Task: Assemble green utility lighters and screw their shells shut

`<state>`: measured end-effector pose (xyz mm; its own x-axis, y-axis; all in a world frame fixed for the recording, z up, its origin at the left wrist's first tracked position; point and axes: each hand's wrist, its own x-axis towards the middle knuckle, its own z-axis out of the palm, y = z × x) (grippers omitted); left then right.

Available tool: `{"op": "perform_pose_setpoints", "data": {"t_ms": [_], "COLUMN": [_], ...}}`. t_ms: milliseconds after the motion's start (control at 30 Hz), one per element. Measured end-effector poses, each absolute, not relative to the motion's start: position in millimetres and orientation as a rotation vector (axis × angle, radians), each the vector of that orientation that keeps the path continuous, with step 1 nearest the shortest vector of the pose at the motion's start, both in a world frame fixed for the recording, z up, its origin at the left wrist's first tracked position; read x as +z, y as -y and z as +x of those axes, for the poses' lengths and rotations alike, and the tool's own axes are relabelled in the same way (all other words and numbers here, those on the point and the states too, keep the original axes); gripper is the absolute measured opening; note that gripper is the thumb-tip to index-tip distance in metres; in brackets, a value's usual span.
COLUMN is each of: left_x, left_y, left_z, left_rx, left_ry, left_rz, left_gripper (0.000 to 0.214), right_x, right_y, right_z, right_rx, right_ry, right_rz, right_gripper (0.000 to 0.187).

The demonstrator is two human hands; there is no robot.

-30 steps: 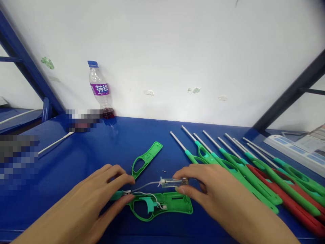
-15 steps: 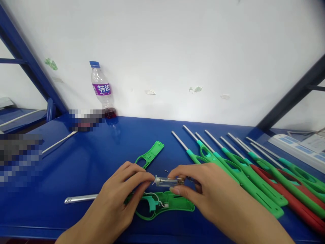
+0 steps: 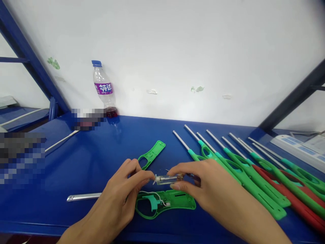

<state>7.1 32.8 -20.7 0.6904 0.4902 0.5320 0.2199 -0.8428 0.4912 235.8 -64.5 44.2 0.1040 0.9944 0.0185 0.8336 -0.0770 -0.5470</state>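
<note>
Holds a small clear tube (image 3: 166,179) between both hands, a little above the blue surface (image 3: 101,159). Pinches its right end with the right hand (image 3: 203,189), forefinger on top and thumb beneath, the other fingers curled behind. Meets its left end with the left hand (image 3: 122,196), thumb and forefinger pressed together on the white tip there.

Tube level, running left to right, directly over an open green shell (image 3: 177,202) resting flat on the surface near the front edge, with a teal trigger (image 3: 152,204) and a thin white wire (image 3: 149,193) inside.

Just beyond the left hand, a second green shell half (image 3: 152,154), flat and angled up to the right. Left of the left wrist, a bare metal rod (image 3: 83,197) flat on the surface, one end hidden by the wrist.

To the right, a row of long green lighters (image 3: 241,173) with metal stems, side by side and close together, a red lighter (image 3: 302,213) among them.

At the back wall, well apart, an upright plastic bottle (image 3: 104,89) with a blue cap. At the far right, a white power strip (image 3: 297,149).
</note>
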Motion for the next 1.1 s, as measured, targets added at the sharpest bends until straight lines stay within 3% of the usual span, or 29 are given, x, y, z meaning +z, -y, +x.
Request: {"op": "perform_pose_setpoints", "data": {"t_ms": [100, 267, 500, 767, 1100], "left_x": [-21, -23, -21, -19, -15], "left_y": [-32, -33, -32, -32, -35], "left_z": [7, 7, 9, 12, 10], "left_rx": [0.954, 0.923, 0.993, 1.022, 1.065], "left_ry": [-0.566, -0.584, -0.661, -0.64, -0.562], "left_rz": [2.525, 2.559, 2.502, 2.495, 2.478], "left_gripper": [0.043, 0.069, 0.034, 0.021, 0.022], "right_x": [46, 49, 50, 47, 45], "right_y": [65, 66, 64, 63, 61], "right_z": [237, 246, 242, 236, 233], "right_rx": [0.514, 0.457, 0.495, 0.548, 0.568], "right_ry": [1.789, 1.711, 1.738, 1.78, 1.8], "right_rz": [-1.985, -2.068, -2.036, -1.954, -1.915], "right_gripper": [0.023, 0.018, 0.017, 0.02, 0.019]}}
